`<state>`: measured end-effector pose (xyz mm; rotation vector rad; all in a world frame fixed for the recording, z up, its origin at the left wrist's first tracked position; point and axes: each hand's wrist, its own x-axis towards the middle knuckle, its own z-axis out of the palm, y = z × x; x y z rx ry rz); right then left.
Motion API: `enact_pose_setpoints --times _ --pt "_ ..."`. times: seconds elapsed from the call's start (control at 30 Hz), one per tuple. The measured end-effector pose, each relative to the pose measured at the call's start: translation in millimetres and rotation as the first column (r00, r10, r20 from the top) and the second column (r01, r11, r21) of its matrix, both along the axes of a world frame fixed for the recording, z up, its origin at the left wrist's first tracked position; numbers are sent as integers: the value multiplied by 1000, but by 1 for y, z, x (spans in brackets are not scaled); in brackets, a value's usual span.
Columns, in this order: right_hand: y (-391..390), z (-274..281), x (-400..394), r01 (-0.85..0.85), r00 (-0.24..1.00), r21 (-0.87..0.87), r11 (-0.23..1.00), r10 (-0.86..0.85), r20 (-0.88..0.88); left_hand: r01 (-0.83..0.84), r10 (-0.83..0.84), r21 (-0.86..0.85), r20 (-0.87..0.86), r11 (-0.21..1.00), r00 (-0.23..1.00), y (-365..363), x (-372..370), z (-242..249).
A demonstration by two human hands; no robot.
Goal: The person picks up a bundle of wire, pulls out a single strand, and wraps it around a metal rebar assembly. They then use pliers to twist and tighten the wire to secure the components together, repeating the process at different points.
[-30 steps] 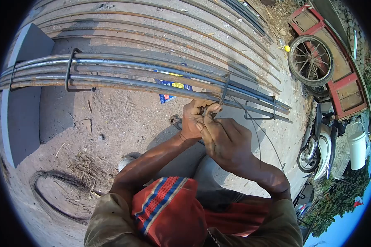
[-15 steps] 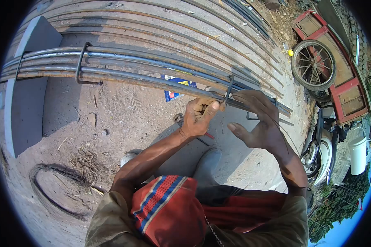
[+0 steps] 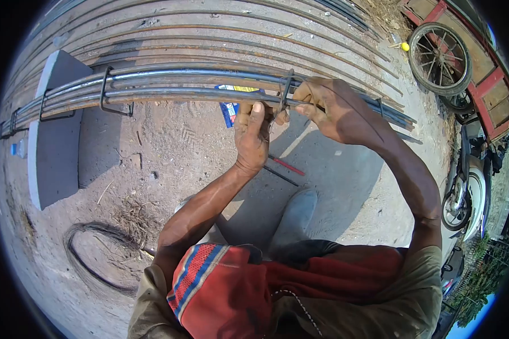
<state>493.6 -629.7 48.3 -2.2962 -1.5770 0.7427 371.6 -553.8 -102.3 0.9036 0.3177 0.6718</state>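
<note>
A bundle of long steel bars (image 3: 181,92) runs across the view, with bent steel stirrups around it. One stirrup (image 3: 288,87) sits between my two hands. My left hand (image 3: 251,138) is closed just below the bars, thumb up, with fingertips at the lower end of that stirrup; what they grip is hidden. My right hand (image 3: 336,110) is closed on the stirrup's other side, its fingers pinched against the bars. A thin dark tie wire (image 3: 373,129) trails from it over the wrist.
The bundle rests on a grey block (image 3: 56,147) at left. More bars (image 3: 209,28) lie on the ground beyond. A wire coil (image 3: 76,263), a red-handled tool (image 3: 288,165) and a blue packet (image 3: 229,113) are on the ground. A wheeled cart (image 3: 486,73) and a motorbike (image 3: 472,183) stand right.
My right hand has gone from spread fingers to a closed pinch beside the stirrup. My left thumb has come off the bars' edge and points up. The view has shifted slightly.
</note>
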Motion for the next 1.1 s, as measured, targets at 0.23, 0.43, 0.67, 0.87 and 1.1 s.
enact_pose_setpoints --times 0.23,0.43,0.67,0.87,1.1 --pt "-6 -13 16 -3 1000 70 998 1 24 1 -1 -173 0 985 1000 3 -2 13" --pt "-9 -20 16 -56 997 105 993 49 64 -185 185 -46 10 982 983 -18 0 25" --pt "-7 -11 5 33 999 105 994 -30 -27 -200 250 260 -174 945 953 -19 -8 36" --pt "-9 -27 -1 127 990 235 964 -107 -94 -91 295 563 -283 822 912 -12 -16 34" --pt "-10 -32 -4 142 985 413 899 -86 -151 -77 380 755 -235 651 895 -5 -23 46"
